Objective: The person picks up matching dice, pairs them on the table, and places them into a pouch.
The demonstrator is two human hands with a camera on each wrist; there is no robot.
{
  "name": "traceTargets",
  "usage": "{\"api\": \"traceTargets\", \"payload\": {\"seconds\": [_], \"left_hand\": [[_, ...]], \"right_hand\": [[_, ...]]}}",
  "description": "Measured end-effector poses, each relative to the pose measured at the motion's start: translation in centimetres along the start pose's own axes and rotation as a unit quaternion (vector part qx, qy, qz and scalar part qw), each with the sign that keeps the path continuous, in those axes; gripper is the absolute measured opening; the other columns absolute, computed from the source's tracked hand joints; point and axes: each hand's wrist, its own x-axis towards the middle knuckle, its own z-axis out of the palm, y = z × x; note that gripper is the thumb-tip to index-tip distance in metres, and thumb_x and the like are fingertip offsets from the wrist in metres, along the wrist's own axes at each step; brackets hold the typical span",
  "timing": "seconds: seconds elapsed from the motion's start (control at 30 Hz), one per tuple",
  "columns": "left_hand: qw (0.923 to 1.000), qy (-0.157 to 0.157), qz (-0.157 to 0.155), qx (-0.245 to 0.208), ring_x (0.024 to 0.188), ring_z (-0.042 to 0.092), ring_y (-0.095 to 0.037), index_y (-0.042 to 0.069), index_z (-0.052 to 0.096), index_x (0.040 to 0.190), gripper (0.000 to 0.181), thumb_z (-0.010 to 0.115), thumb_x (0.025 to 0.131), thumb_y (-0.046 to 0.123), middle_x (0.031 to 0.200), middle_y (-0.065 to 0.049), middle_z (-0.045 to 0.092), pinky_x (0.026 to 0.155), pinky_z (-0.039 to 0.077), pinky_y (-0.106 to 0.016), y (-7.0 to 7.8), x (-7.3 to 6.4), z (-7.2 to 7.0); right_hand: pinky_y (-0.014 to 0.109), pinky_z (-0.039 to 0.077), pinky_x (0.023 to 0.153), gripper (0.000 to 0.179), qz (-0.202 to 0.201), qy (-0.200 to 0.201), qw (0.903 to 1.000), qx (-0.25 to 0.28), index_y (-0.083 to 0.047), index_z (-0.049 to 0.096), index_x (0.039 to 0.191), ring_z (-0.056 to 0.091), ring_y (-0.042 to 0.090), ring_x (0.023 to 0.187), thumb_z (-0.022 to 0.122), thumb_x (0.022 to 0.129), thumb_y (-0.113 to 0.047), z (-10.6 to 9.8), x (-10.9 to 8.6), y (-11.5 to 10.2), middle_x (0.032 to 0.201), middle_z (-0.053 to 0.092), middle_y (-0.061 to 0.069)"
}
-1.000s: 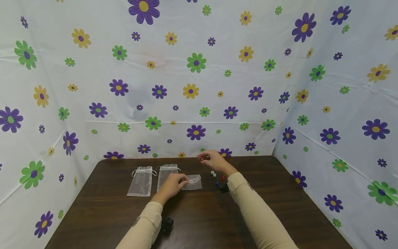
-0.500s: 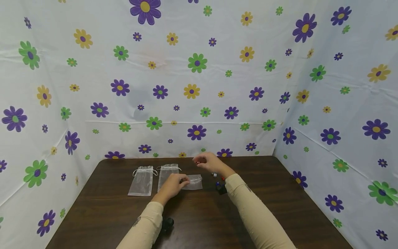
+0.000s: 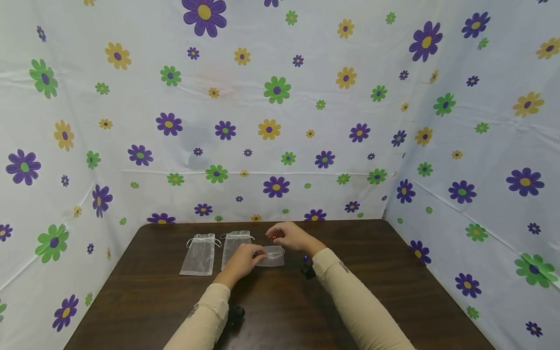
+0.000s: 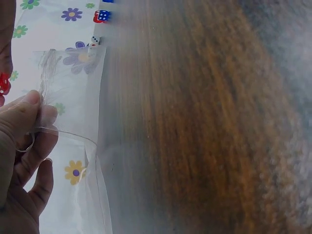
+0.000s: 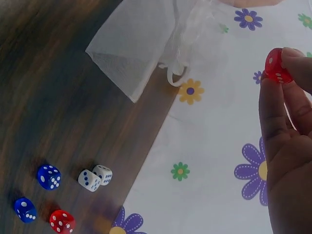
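My left hand (image 3: 242, 259) pinches a sheer white drawstring pouch (image 3: 275, 257) near its opening. In the left wrist view, thumb and fingers hold the thin mesh (image 4: 73, 87), with a cord loop hanging beside them. Above the pouch and to its right, my right hand (image 3: 294, 236) pinches a red die (image 5: 278, 66) between thumb and fingertips, apart from the pouch. On the tabletop lie two white dice (image 5: 89, 180), two blue dice (image 5: 48, 176) and another red die (image 5: 62, 222). My right forearm hides most of these in the head view.
Two more sheer pouches, one at the far left (image 3: 197, 260) and one partly behind my left hand (image 3: 229, 248), lie flat on the dark wooden table (image 3: 271, 306). A flower-patterned cloth (image 3: 271, 146) surrounds its back and sides. Black wrist devices (image 3: 236, 315) sit under the sleeves.
My right hand has moved left and slightly down with the red die, closer to the pouch. The left hand stays nearly still on the pouch.
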Motion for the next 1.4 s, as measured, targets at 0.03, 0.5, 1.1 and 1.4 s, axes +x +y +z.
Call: {"api": "traceTargets", "payload": {"seconds": [0.03,0.5,1.1,1.4], "left_hand": [[1.0,0.001,0.001,0.002,0.08,0.069,-0.013,0.008,0.077,0.09,0.008,0.076,0.091,0.016,0.087,0.002,0.075,0.073,0.056,-0.034,0.1,0.0,0.0],[0.9998,-0.003,0.006,0.02,0.086,0.071,-0.017,0.01,0.079,0.094,0.005,0.076,0.091,0.013,0.091,-0.001,0.076,0.077,0.057,-0.037,0.0,-0.2,-0.1],[0.9998,0.017,0.002,0.009,0.084,0.07,-0.015,0.012,0.078,0.092,0.004,0.075,0.092,0.014,0.092,0.001,0.076,0.076,0.056,-0.036,0.0,0.0,0.0],[0.9995,0.028,0.009,0.011,0.084,0.071,-0.017,0.009,0.078,0.091,0.006,0.074,0.092,0.014,0.091,0.0,0.076,0.077,0.056,-0.038,0.0,-0.1,0.0]], "right_hand": [[0.033,0.053,0.093,0.023,0.0,0.0,1.0,-0.003,-0.006,0.071,0.119,0.066,0.018,0.104,0.067,0.097,-0.002,0.1,0.0,0.0,0.112,0.071,0.007],[0.037,0.052,0.098,0.023,0.004,0.016,0.9998,0.01,-0.007,0.069,0.123,0.065,0.02,0.112,0.061,0.102,-0.007,-0.5,-0.5,0.2,0.119,0.07,0.004],[0.042,0.05,0.101,0.022,0.034,0.068,0.9964,0.039,-0.007,0.07,0.121,0.064,0.023,0.112,0.06,0.102,-0.004,-1.6,-1.5,1.2,0.117,0.07,0.006],[0.044,0.05,0.101,0.022,0.046,0.082,0.9949,0.035,-0.005,0.071,0.12,0.064,0.025,0.111,0.06,0.101,-0.003,-1.4,-2.2,2.4,0.116,0.07,0.007]]}}
